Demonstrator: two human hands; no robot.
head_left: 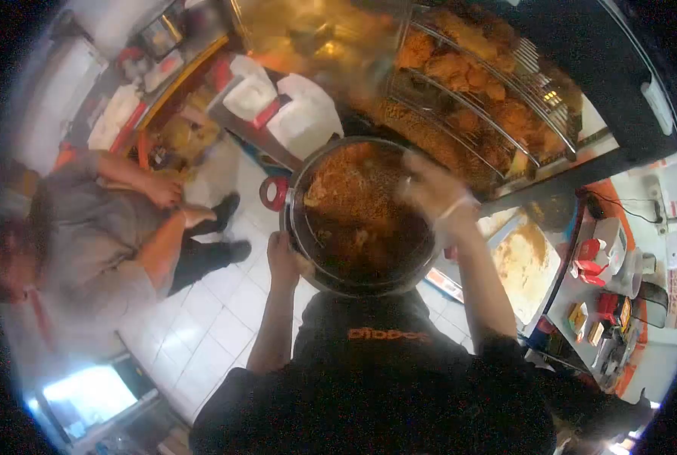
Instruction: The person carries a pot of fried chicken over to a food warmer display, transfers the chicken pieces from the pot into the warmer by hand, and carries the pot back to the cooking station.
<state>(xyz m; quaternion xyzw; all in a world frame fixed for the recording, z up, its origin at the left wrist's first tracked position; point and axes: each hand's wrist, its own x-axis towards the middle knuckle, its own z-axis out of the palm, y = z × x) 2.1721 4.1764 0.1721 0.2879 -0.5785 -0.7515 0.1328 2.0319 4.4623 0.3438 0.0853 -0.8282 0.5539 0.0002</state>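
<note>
A large round metal bowl [422,269] is in front of my chest, with brown, crumbly food [353,186] and some reddish patches inside. My left hand [284,258] is closed on the bowl's left rim. My right hand [433,189] is over the bowl's right side, smeared by motion. A small bright spot shows by its fingers, but whether they hold anything is unclear. Just left of the bowl is a red ring [274,194].
Fried pieces [460,68] lie on wire racks in a display case ahead right. White-and-red boxes [300,110] stand beyond the bowl. Another person [103,220] is at left. On the right are a flour-dusted tray [524,262] and a counter with red boxes [592,262].
</note>
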